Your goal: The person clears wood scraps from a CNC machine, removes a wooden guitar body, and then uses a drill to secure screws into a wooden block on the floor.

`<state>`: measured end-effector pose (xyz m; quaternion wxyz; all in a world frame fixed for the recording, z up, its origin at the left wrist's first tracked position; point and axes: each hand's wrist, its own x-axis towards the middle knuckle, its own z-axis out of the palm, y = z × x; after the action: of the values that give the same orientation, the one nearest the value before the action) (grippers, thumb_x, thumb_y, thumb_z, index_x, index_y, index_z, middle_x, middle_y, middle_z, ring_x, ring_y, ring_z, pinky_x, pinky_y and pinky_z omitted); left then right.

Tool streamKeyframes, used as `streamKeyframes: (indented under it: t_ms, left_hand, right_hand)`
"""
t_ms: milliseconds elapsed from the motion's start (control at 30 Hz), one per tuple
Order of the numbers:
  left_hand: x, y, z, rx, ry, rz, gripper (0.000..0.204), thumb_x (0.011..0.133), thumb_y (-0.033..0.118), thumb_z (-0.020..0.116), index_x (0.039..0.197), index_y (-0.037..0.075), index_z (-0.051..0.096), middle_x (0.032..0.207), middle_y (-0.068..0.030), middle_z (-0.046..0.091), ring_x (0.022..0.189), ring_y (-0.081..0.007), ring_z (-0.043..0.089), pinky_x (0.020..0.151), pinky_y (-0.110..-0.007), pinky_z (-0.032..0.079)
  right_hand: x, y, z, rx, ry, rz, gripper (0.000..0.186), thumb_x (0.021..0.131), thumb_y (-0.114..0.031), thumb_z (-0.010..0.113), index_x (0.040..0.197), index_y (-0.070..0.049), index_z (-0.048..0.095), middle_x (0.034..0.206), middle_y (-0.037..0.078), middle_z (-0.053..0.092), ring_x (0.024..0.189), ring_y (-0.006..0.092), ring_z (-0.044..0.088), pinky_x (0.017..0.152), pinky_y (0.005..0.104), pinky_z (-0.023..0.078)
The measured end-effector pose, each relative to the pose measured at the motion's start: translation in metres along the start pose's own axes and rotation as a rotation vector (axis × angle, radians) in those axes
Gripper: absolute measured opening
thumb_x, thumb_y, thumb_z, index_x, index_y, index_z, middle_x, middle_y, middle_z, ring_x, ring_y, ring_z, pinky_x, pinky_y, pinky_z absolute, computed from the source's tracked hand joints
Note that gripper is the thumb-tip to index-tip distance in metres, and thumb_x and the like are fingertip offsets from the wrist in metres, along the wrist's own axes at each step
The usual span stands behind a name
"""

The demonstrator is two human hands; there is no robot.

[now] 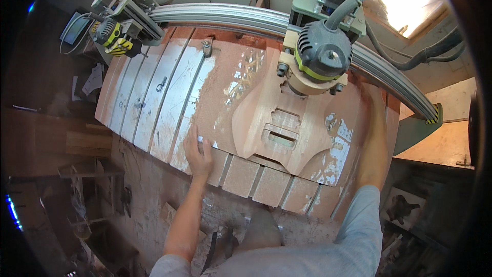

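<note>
The left hand (197, 153) lies flat, fingers spread, on the dusty machine bed (154, 102) beside the carved wood blank (287, 128). The right hand (373, 100), its fingers hidden, reaches beside the router (320, 51); a moving cutter could catch it.

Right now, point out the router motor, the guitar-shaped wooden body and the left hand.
router motor (324, 51), head view, on its dark top cap.
guitar-shaped wooden body (307, 138), head view, on its flat face.
left hand (197, 155), head view, on its back.

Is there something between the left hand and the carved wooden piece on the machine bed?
Nothing visible does. The left hand lies flat on the dusty machine bed near its front edge, and only bare, sawdust-covered bed surface separates it from the carved wooden piece to its right. The router hangs above the piece's far end.
</note>
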<state>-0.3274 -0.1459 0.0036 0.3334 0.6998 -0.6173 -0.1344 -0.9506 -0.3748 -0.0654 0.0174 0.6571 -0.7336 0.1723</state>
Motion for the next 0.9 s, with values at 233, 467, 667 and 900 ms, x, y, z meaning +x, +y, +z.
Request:
streamKeyframes:
  t_ms: [233, 467, 667, 900]
  left_hand:
    - [0.006, 0.002, 0.009, 0.021, 0.016, 0.063, 0.058, 0.094, 0.024, 0.056, 0.144, -0.001, 0.045, 0.141, -0.0244, 0.051, 0.123, -0.0397, 0.049, 0.105, -0.047, 0.037]
    - [0.005, 0.005, 0.01, 0.011, 0.023, 0.036, 0.058, 0.094, 0.025, 0.055, 0.144, -0.001, 0.045, 0.139, -0.0238, 0.053, 0.12, -0.0388, 0.05, 0.104, -0.044, 0.038]
    - [0.004, -0.002, 0.013, 0.073, 0.059, 0.075, 0.057, 0.093, 0.024, 0.056, 0.144, 0.0, 0.047, 0.133, -0.0226, 0.056, 0.116, -0.0356, 0.053, 0.101, -0.041, 0.04]
    - [0.005, 0.0, 0.015, 0.118, 0.072, 0.073, 0.057, 0.093, 0.025, 0.057, 0.144, 0.002, 0.048, 0.128, -0.0206, 0.058, 0.11, -0.0325, 0.055, 0.099, -0.039, 0.041]
  right_hand:
    - [-0.01, 0.002, -0.034, 0.007, -0.051, 0.038, 0.062, 0.102, -0.049, 0.036, 0.151, -0.012, 0.04, 0.159, 0.016, 0.03, 0.149, 0.0337, 0.023, 0.122, 0.0424, 0.021]
    - [-0.005, 0.005, -0.034, 0.022, -0.088, 0.025, 0.062, 0.101, -0.049, 0.037, 0.15, -0.012, 0.041, 0.159, 0.016, 0.031, 0.148, 0.0338, 0.024, 0.121, 0.0426, 0.022]
    - [-0.001, 0.007, -0.035, 0.026, -0.111, 0.011, 0.061, 0.101, -0.05, 0.038, 0.15, -0.012, 0.042, 0.158, 0.016, 0.033, 0.148, 0.0339, 0.026, 0.121, 0.0427, 0.022]
    - [-0.001, 0.011, -0.043, 0.033, -0.134, 0.012, 0.061, 0.101, -0.05, 0.039, 0.149, -0.012, 0.043, 0.157, 0.016, 0.034, 0.147, 0.034, 0.027, 0.12, 0.0429, 0.023]
